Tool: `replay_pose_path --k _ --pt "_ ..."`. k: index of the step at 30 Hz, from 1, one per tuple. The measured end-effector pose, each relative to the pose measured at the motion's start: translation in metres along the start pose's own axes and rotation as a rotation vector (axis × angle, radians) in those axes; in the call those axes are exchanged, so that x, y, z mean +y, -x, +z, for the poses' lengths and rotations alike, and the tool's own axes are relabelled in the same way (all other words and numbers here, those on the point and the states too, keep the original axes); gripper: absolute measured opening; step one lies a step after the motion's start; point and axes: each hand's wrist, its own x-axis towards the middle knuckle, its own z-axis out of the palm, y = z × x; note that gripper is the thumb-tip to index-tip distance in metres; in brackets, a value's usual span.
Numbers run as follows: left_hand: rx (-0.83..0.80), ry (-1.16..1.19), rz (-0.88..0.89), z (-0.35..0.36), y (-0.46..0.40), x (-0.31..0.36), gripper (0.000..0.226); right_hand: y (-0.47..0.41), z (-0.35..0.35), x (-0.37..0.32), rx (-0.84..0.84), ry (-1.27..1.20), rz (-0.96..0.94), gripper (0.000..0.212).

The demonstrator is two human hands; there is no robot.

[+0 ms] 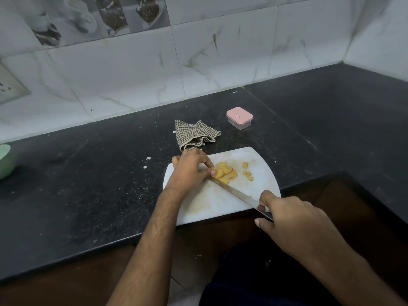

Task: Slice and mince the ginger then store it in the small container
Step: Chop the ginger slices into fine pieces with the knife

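Ginger was mid-slicing, not minced yet.
Knife was held in the right hand; slices were pinched by the left hand; finer chopping was probably needed next.

Beyond the gripped steel knife, a crumpled checked cloth and a pink-lidded clear plastic container stand; bare black stone counter lies left.
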Motion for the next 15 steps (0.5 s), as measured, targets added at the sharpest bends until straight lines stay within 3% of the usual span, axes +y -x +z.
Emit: replay_pose_path --k 8,13,15 --pt "0.310 0.381 -0.014 -0.003 0.037 0.006 0.010 0.002 -0.007 0.000 -0.019 -0.015 0.025 0.022" --pt "0.272 0.394 -0.107 0.001 0.061 0.008 0.025 0.005 -0.010 0.001 -0.037 0.011 0.041 0.027" --pt "0.227 0.367 -0.133 0.005 0.065 0.005 0.019 0.010 -0.011 0.003 -0.053 0.018 0.055 0.028"
